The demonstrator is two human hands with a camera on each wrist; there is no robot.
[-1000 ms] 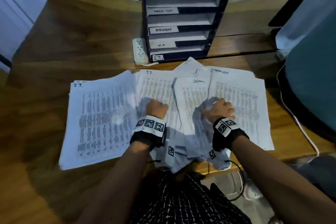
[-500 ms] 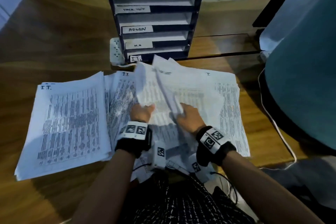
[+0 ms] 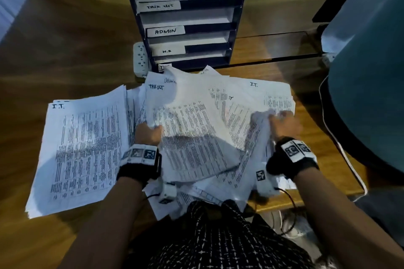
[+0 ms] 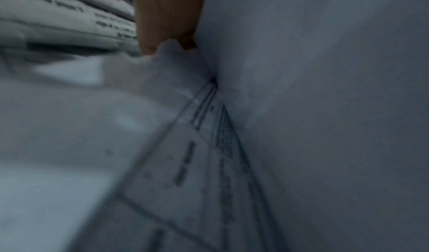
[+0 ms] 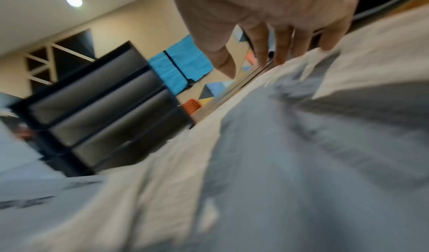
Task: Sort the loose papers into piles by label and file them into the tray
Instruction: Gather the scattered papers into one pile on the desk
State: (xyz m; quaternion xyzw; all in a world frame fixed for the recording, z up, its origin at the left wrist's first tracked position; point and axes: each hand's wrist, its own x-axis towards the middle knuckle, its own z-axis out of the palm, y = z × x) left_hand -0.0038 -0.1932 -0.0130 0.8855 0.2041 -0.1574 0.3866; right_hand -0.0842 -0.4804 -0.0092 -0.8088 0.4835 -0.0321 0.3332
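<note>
My left hand (image 3: 148,134) now pinches a lifted "Task List" sheet (image 3: 188,129), peeled off the loose papers (image 3: 244,120) that lay flat a second ago; my right hand (image 3: 283,124), fingers spread, presses those down (nothing filed in the tray (image 3: 239,17) yet). Sorting has begun.

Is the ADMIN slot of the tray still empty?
Empty, as far as the head view shows: the ADMIN slot shows only bare grey floor, no sheets; its back is shadowed.

matt printed papers (image 3: 192,137) on a glossy wooden desk (image 3: 65,39)
</note>
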